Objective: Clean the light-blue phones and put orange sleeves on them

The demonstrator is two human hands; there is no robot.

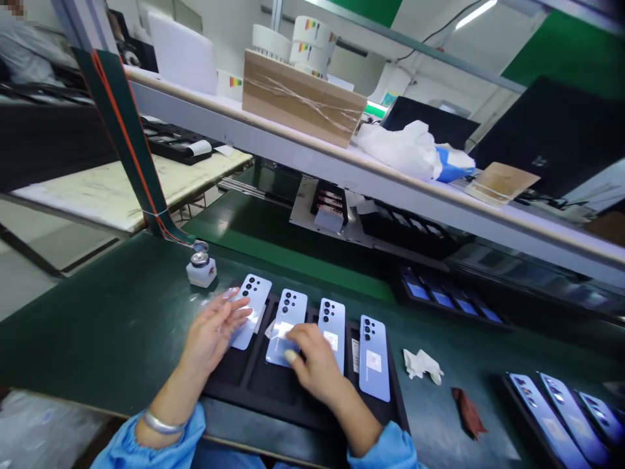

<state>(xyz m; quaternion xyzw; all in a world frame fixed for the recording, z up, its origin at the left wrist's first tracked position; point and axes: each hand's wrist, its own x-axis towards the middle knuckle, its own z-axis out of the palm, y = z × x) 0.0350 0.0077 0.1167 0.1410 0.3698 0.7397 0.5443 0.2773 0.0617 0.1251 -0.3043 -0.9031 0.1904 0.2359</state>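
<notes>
Several light-blue phone back covers lie side by side in a black tray [273, 397] on the green bench. My left hand [212, 335] lies with fingers stretched out on the leftmost cover [251, 306]. My right hand [315, 361] is curled, its fingertips pressing the lower end of the second cover [288, 322], beside its white sticker. The third cover [333, 322] and fourth cover [374, 355] sit untouched to the right, each with a small white sticker.
A small white dispenser bottle [201, 267] stands behind the tray. A crumpled white wipe [422, 365] and a red scrap [467, 412] lie to the right. Another tray of covers [561, 417] sits at lower right. A shelf [342, 163] overhangs the bench.
</notes>
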